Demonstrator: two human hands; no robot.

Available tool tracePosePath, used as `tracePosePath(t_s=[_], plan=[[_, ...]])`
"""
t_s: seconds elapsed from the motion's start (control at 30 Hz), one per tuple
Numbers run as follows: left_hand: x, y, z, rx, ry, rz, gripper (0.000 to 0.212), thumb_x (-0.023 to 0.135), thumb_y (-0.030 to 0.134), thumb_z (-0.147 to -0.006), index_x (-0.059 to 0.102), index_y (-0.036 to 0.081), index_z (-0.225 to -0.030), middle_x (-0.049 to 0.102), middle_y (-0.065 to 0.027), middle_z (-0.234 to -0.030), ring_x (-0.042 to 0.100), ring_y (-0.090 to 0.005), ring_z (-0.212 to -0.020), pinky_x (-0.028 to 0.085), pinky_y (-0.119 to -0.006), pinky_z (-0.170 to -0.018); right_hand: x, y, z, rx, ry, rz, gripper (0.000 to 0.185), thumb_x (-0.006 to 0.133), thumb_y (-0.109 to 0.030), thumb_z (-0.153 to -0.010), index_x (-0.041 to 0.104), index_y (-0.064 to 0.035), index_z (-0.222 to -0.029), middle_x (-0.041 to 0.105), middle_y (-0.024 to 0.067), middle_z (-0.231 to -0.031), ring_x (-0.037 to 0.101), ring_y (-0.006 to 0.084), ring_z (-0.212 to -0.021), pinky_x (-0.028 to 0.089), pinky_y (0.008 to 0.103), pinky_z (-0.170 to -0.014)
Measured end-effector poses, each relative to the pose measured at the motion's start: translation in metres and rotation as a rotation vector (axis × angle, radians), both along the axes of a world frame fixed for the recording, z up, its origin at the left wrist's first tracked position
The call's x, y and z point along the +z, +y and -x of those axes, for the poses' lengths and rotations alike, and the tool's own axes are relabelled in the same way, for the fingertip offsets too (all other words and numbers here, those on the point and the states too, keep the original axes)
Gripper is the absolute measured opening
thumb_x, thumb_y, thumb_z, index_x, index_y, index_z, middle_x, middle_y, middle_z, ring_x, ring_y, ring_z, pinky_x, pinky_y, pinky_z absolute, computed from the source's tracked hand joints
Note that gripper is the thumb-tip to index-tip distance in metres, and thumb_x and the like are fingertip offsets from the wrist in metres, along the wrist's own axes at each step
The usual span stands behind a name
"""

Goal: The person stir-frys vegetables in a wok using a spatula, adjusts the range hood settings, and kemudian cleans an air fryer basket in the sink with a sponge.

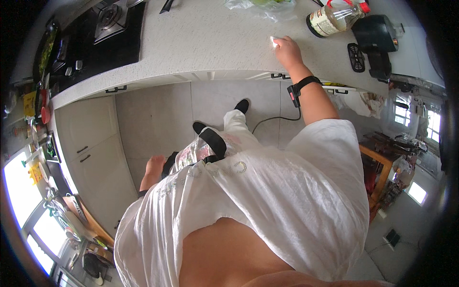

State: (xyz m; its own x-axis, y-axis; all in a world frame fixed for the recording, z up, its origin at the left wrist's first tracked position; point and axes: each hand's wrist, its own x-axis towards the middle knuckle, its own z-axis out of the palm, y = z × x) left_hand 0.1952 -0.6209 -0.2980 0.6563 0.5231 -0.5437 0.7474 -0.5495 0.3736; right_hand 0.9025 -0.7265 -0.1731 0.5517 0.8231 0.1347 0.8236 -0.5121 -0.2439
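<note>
My right hand (287, 52) rests over the speckled pale countertop (200, 43), its fingers closed on a small white piece (273, 42), perhaps a tissue or cloth. A black strap with a small device circles that wrist, and a cable hangs from it. To the right of this hand a large plastic bottle (324, 22) with a red cap and handle stands on the counter. Beyond the hand lies a clear plastic bag (265, 10) with something green in it. My left hand (155, 165) hangs low beside my body, over the floor; whether it holds anything is hard to see.
At the left is a black gas hob (118, 46) with a burner. A dark appliance (374, 34) and a black slotted tray (356, 57) are at the counter's right end. White cabinets (89, 132) with dark handles run below. A wooden table (380, 172) stands at the far right.
</note>
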Motion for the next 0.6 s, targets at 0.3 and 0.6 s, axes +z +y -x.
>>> tracePosePath(t_s=[0.3, 0.6], plan=[[-0.032, -0.028, 0.020, 0.701, 0.020, 0.443, 0.027, 0.055, 0.027, -0.089, 0.067, 0.008, -0.104, 0.066, -0.0148, -0.104, 0.062, -0.0315, -0.103, 0.049, -0.039, -0.086, 0.003, 0.001, 0.074, 0.124, 0.011, -0.219, 0.014, 0.060, -0.006, -0.077, 0.070, -0.0048, -0.087, 0.063, 0.0134, -0.086, 0.060, 0.0351, -0.083, 0.050, 0.0438, -0.076], [0.042, -0.014, -0.065, 0.440, 0.159, 0.349, 0.027, 0.055, 0.028, -0.090, 0.072, 0.010, -0.100, 0.067, -0.0138, -0.106, 0.062, -0.0304, -0.104, 0.048, -0.039, -0.089, 0.008, -0.020, 0.007, -0.551, 1.135, -0.508, 0.029, 0.060, -0.018, -0.085, 0.068, -0.0038, -0.109, 0.068, 0.0005, -0.088, 0.060, 0.0074, -0.075, 0.043, 0.0236, -0.061]])
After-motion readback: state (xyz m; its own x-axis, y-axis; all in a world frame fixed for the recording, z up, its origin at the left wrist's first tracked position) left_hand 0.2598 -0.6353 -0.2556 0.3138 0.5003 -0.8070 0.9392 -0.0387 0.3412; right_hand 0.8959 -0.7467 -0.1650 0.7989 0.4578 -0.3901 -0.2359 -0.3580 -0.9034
